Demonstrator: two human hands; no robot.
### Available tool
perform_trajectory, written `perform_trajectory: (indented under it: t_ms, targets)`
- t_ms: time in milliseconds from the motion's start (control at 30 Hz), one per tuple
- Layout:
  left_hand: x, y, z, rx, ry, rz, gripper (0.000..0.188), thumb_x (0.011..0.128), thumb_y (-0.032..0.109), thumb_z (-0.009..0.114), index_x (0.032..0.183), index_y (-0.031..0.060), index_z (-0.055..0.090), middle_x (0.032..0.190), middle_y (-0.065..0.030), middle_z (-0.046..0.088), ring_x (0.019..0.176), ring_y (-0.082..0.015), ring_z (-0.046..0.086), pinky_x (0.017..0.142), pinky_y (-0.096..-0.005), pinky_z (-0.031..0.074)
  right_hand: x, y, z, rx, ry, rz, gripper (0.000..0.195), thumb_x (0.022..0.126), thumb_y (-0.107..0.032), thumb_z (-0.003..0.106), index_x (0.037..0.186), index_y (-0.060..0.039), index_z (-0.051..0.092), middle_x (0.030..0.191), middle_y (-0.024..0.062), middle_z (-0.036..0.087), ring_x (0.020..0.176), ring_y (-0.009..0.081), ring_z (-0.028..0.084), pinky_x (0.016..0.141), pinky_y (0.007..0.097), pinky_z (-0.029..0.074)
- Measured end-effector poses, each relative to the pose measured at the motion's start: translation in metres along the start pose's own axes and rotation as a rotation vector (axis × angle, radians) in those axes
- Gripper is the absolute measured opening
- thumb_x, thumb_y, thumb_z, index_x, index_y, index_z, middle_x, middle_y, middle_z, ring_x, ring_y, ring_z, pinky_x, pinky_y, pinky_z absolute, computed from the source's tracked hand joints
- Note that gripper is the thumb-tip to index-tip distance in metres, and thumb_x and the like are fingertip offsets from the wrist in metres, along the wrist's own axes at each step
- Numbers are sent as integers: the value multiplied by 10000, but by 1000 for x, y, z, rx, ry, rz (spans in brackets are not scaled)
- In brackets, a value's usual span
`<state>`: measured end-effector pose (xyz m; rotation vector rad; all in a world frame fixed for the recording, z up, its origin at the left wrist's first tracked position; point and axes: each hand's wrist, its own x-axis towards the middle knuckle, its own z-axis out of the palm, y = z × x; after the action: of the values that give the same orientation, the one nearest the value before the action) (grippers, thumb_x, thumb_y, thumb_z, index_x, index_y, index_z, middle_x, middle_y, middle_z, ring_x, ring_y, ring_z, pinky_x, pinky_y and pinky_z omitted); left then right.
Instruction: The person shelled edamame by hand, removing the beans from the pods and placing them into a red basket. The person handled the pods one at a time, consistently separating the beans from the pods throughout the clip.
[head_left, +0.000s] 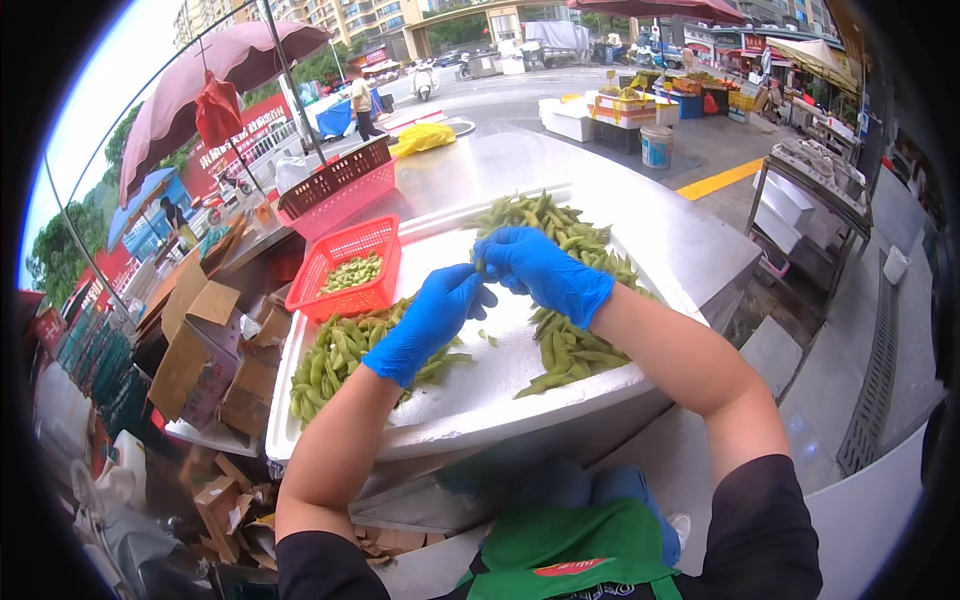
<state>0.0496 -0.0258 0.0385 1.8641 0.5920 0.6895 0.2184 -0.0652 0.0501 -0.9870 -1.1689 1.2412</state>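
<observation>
Both hands wear blue gloves and meet above the middle of a white foam tray (480, 442). Between their fingertips is a small green soybean pod (481, 265), partly covered by the fingers. My left hand (439, 311) reaches in from the lower left, my right hand (544, 266) from the right. Green pods (559, 345) lie heaped along the tray's right side and under my right hand. Another heap of green pods (330, 364) lies at the left, partly behind my left forearm. A red plastic basket (341, 304) at the tray's back left corner holds shelled green beans (354, 273).
The tray rests on a metal table (675, 225). Pink and brown baskets (337, 184) and a yellow plastic bag (424, 138) stand at its far side. Cardboard boxes (184, 360) crowd the left. A metal rack (817, 184) stands at the right.
</observation>
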Motion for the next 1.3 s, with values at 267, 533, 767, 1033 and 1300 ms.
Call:
perform_trajectory:
  t_ms: [267,533,767,1033,1300]
  targets:
    - [-7,9,6,77,-43,-10,235,926,154,406,889,-8,572,628,-8,486,542,-79,429,505,-228,360,-1,2,-3,7,-43,-13,153,871,-170,572,800,-39,606,619,26,555,441,56,428,377,177,305]
    - [-6,16,5,-412,9,-112,205,873,155,434,807,11,564,574,18,409,480,-91,364,482,-236,348,2,1,-5,182,-201,-43,165,892,-211,552,814,-72,596,651,16,579,451,48,430,400,168,322]
    - [-2,2,6,511,187,274,246,892,180,449,908,-23,588,774,-51,620,624,-146,534,597,-257,443,-6,-1,4,-155,-119,169,438,790,-469,649,684,-56,548,555,6,482,452,69,421,394,203,307]
    - [0,0,-5,203,247,69,223,870,183,483,749,16,568,630,-106,538,518,-188,481,496,-302,383,-1,5,9,-22,-111,58,221,808,-213,654,713,-23,593,578,45,535,459,85,445,399,213,316]
    - [-4,10,-5,982,387,243,194,833,207,509,754,32,545,694,-210,560,650,-380,563,564,-420,427,5,-2,-3,248,-6,241,144,818,-177,588,848,-41,552,787,87,608,584,120,541,472,203,438]
